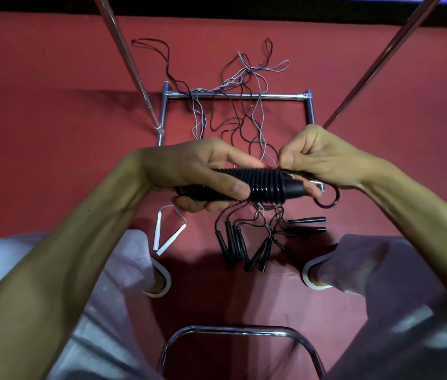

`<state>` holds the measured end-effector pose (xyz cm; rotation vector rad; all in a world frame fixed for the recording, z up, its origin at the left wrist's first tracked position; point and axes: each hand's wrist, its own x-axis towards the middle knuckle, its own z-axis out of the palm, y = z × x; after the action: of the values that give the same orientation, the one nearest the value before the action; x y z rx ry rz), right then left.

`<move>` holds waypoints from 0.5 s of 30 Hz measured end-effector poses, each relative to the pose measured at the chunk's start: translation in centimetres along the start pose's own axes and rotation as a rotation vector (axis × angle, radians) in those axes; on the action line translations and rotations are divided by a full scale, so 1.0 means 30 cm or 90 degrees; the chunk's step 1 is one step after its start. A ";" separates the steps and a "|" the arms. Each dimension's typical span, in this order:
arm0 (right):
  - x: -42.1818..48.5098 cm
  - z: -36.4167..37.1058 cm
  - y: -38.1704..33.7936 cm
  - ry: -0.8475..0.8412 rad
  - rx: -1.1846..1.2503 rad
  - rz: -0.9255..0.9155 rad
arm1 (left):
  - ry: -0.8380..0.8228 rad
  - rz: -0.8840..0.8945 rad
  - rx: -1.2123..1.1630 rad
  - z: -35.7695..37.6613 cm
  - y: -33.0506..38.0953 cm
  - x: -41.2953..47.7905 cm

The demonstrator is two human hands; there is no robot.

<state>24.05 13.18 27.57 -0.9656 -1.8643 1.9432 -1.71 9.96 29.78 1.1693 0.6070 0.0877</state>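
Black skipping-rope handle (258,185), ridged along its length and smooth at the tapered right end; whether the ridges are moulded or turns of wound cord I cannot tell. I hold it level in the air over my knees, above the red floor (52,105). My left hand (203,171) wraps its thick end, fingers over the top and thumb across the front, which I judge steadies it for the work at the other end. My right hand (318,157) cups the tapered tip from below, with thumb and forefinger pinched tight just above it, probably on the cord. A loop of black cord (329,200) hangs beside that tip. Below lies a cluster of black handles (244,248), fanned out side by side, and well to their left a pair of white handles (166,237). Their thin cords (255,116), grey and black, trail up over a chrome bar (244,96), apparently to keep them sorted. A chrome chair tube (238,329) curves between my legs.
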 end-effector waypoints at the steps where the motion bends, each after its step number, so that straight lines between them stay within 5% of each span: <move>1: 0.004 0.003 0.006 0.018 0.005 0.020 | -0.005 0.002 -0.002 0.010 0.001 0.004; 6: 0.021 0.020 0.044 0.024 0.066 0.087 | 0.012 0.014 -0.002 0.039 0.006 0.030; 11: -0.001 -0.029 0.037 -0.165 0.297 0.056 | -0.021 -0.008 -0.018 0.029 0.024 0.005; 15: -0.012 -0.074 0.007 -0.224 0.186 0.042 | 0.039 -0.052 -0.024 0.036 0.032 -0.015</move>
<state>25.76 14.66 27.57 -0.6361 -1.6571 2.4686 -1.32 9.30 31.09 1.1074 0.7041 0.0654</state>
